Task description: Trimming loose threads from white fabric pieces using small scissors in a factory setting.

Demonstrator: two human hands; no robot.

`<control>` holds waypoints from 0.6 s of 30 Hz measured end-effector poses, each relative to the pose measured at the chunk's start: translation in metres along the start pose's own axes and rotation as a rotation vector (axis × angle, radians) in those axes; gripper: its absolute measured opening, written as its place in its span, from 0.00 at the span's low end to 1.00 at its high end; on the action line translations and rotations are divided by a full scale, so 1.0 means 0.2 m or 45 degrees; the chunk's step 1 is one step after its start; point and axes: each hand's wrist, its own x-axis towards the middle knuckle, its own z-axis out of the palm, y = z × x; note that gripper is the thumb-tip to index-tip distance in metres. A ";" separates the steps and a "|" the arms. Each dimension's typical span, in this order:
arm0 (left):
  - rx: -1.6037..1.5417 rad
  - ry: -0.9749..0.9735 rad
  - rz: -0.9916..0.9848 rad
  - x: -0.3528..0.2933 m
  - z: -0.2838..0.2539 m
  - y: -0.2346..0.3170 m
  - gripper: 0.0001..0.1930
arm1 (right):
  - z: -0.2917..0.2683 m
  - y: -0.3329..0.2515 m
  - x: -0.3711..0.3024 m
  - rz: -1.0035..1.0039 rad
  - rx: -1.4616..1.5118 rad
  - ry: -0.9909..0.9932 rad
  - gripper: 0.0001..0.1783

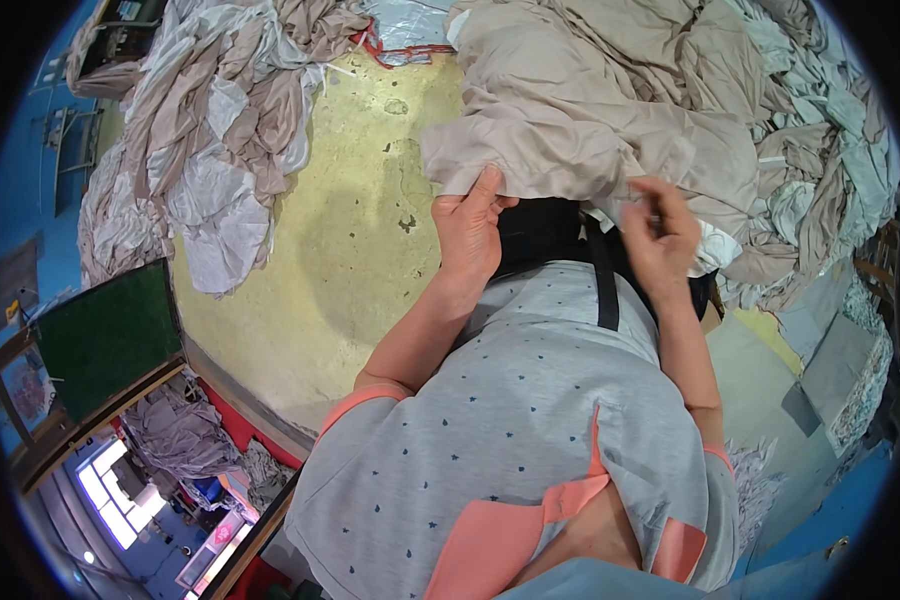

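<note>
A large sheet of beige cloth [550, 150] spreads in front of me, its near edge at my lap. My left hand [473, 220] is closed on that edge, the thumb lying on top of the cloth. Beside the same edge, farther right, is my right hand [662, 228]; its fingers are bent and smeared by motion. Whether the right fingers touch or grip the cloth I cannot tell. A strip of white cloth [715, 248] shows just right of the right hand.
Beige and white cloth lies heaped [210, 150] at the left, with more pale cloth [820, 150] piled on the right. Yellowish worn floor [360, 210] runs between. A dark green board [110, 335] stands at the left, above a wood-edged opening. Flat grey pieces [835, 365] lie at the right.
</note>
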 end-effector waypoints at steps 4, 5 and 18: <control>0.032 -0.089 0.032 -0.06 0.06 -0.01 0.06 | 0.22 -0.10 0.08 -0.254 0.012 -0.145 0.12; 0.063 -0.128 0.070 -0.07 0.07 0.00 0.06 | 0.26 -0.08 0.11 -0.328 0.004 -0.176 0.11; 0.296 -0.253 0.182 -0.09 0.08 -0.03 0.06 | 0.19 0.02 0.14 -0.047 0.014 -0.218 0.05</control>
